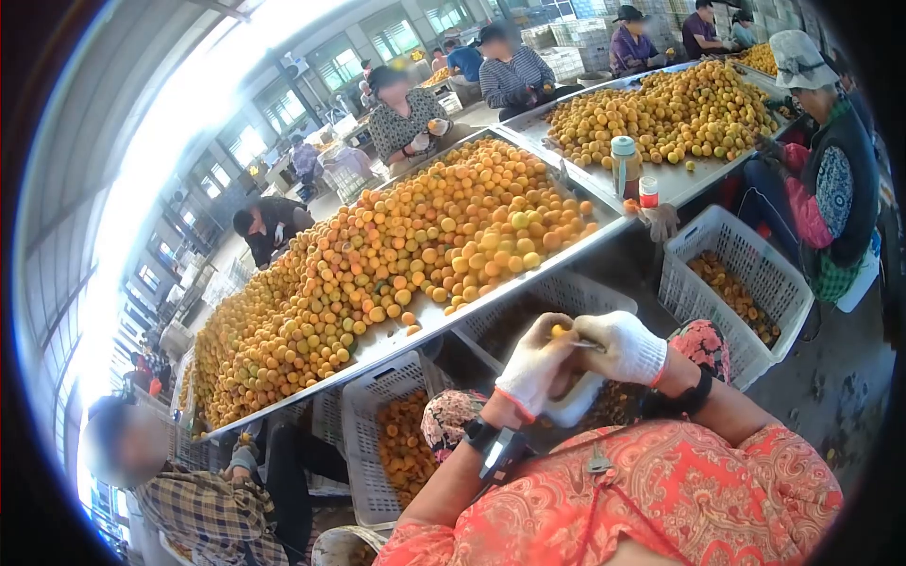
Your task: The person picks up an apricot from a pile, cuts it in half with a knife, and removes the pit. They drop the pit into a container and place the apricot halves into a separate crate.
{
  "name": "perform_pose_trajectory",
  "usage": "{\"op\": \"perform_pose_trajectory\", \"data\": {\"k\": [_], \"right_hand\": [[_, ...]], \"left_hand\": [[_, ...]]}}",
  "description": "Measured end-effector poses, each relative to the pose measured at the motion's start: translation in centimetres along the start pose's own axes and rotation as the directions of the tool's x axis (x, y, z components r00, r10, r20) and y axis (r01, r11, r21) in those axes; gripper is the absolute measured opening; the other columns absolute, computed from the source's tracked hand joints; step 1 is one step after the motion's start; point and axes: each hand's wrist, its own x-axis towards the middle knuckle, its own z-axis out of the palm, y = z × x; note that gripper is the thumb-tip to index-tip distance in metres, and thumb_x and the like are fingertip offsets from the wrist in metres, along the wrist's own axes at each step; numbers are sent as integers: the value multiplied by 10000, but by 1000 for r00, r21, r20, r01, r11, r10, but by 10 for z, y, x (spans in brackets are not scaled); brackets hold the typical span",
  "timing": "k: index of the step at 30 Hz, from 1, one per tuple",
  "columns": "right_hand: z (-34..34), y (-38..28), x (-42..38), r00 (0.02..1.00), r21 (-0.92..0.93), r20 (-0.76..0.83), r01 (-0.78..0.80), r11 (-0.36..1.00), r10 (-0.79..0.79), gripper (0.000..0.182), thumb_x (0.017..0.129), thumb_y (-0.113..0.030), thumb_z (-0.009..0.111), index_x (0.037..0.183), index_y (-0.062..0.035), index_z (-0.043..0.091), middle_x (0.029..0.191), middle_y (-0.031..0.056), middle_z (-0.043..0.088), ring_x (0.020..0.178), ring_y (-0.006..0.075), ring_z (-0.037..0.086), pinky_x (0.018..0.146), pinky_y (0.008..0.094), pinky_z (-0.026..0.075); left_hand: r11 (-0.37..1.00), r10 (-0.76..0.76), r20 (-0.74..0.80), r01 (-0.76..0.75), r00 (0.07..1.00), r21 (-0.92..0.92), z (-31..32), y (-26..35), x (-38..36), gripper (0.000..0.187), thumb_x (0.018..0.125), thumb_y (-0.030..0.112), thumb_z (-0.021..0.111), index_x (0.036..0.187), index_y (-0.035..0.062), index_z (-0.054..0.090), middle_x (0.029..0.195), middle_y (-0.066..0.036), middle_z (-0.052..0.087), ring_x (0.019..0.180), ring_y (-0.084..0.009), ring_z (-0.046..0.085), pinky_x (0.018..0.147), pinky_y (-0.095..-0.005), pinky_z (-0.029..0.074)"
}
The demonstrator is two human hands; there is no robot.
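My left hand (536, 366), in a white glove with brown-stained fingers, is closed around an apricot (560, 331), of which only a small orange patch shows. My right hand (623, 345), also in a white glove, is closed and meets the left one above my lap. Between the two hands sticks out a thin, pale metal tool (589, 347) that looks like a small blade; the right fingers grip it, and its handle is hidden. Below them, a white container (572, 406) is partly covered by my arms, with brown pieces beside it.
A metal table (434, 321) heaped with whole apricots (377, 255) stands ahead. Crates of halved apricots flank me: a left crate (363, 396) and a right crate (788, 283). A bottle (624, 170) and jar (648, 192) stand on the table edge. Several people sit around the tables.
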Motion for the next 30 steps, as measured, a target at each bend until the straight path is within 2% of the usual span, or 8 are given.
{"op": "perform_pose_trajectory", "data": {"k": [4, 9, 13, 16, 19, 22, 24, 30], "right_hand": [[5, 2, -4, 999, -134, 42, 14, 991, -8, 201, 818, -198, 699, 948, -52, 652, 843, 196, 665, 802, 384, 667, 663, 415, 536], [12, -5, -5, 996, -200, -31, 77, 977, -85, 157, 785, -167, 668, 896, -58, 650, 792, 167, 659, 751, 380, 658, 639, 448, 529], [16, -9, -5, 986, -339, -21, 150, 929, -166, 105, 760, -149, 664, 810, -69, 619, 729, 147, 638, 705, 362, 655, 611, 444, 522], [19, -11, -3, 985, -356, -53, 137, 924, -167, 107, 766, -145, 671, 818, -67, 619, 736, 145, 636, 711, 366, 652, 619, 445, 526], [19, -15, 2, 977, -231, -177, 76, 970, -119, 199, 789, -154, 694, 948, -65, 617, 826, 177, 652, 769, 390, 654, 654, 432, 534], [18, -10, 2, 999, -124, -44, -31, 992, 26, 223, 786, -110, 663, 983, -43, 583, 851, 211, 650, 840, 398, 655, 691, 428, 517], [21, -1, 1, 997, -38, 10, -75, 996, 76, 224, 799, -106, 651, 996, -30, 575, 870, 223, 652, 855, 406, 652, 703, 432, 514], [28, 1, 8, 994, 82, 4, -105, 991, 105, 162, 818, -69, 617, 970, -32, 577, 839, 208, 636, 819, 394, 648, 676, 395, 513]], "left_hand": [[998, -2, -83, 8, 997, 69, 0, -10, 3, 134, 961, 178, 635, 1064, 107, 585, 759, 18, 587, 517, -51, 490, 412, -195, 313], [969, 96, -215, -140, 972, -202, 1, -34, 8, 136, 984, 185, 607, 1068, 79, 594, 854, -23, 614, 659, -85, 574, 537, -193, 451], [991, 81, -276, -109, 958, -84, 5, -34, 4, 159, 1004, 208, 576, 1076, 68, 597, 900, -44, 615, 760, -105, 599, 632, -216, 499], [972, 39, -299, -105, 953, -209, 4, -32, 4, 150, 1007, 179, 557, 1117, 77, 563, 921, -67, 612, 791, -181, 599, 656, -361, 528], [994, 90, -302, -104, 949, -31, 12, -12, -1, 176, 993, 208, 587, 1108, 78, 560, 875, -66, 612, 749, -159, 593, 597, -328, 498], [992, 66, -252, -37, 966, 118, 8, -18, -1, 182, 991, 205, 584, 1103, 65, 555, 872, -60, 597, 753, -122, 556, 619, -273, 485], [987, 146, -223, -127, 964, 94, 0, -37, 5, 177, 993, 148, 546, 1143, 59, 514, 902, -64, 614, 751, -92, 584, 588, -229, 483], [981, 32, -204, -70, 978, -181, -9, -36, 13, 141, 1020, 126, 503, 1140, 65, 544, 984, -40, 619, 844, -108, 598, 700, -258, 515]]}}
